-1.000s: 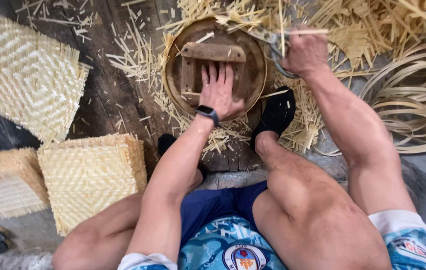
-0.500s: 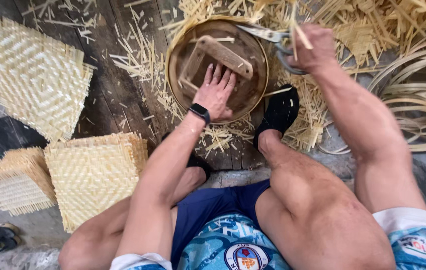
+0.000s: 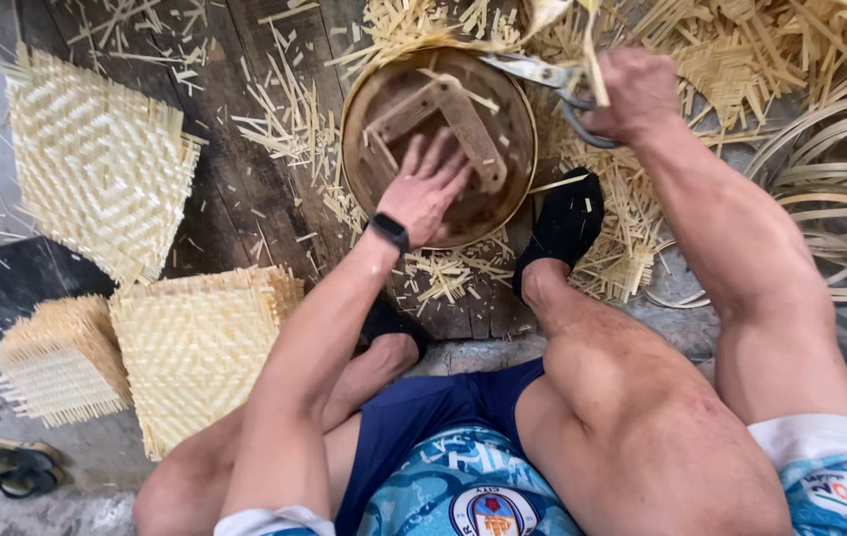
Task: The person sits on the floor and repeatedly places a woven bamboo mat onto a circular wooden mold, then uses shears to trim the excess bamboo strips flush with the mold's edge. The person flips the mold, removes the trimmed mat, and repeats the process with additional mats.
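A round brown wooden mould (image 3: 440,139) with a wooden cross handle lies on a woven bamboo mat, whose trimmed edge shows along the mould's rim. My left hand (image 3: 426,189), with a black wristband, presses flat on the mould with fingers spread. At the mould's upper right rim my right hand (image 3: 634,91) grips a pair of metal scissors (image 3: 543,74), blades pointing left along the rim. A bamboo strip (image 3: 594,60) sticks up by the scissors.
Square woven bamboo mats (image 3: 96,169) lie at left, with stacks (image 3: 195,347) nearer me. Bamboo offcuts (image 3: 622,238) litter the dark wooden boards. Coiled bamboo strips (image 3: 831,189) lie at right. A black shoe (image 3: 564,223) covers my right foot. Sandals (image 3: 16,465) sit at bottom left.
The mould and mat have turned clockwise under my left hand; the cross handle went from level to steeply slanted. My right hand stays at the rim with the scissors.
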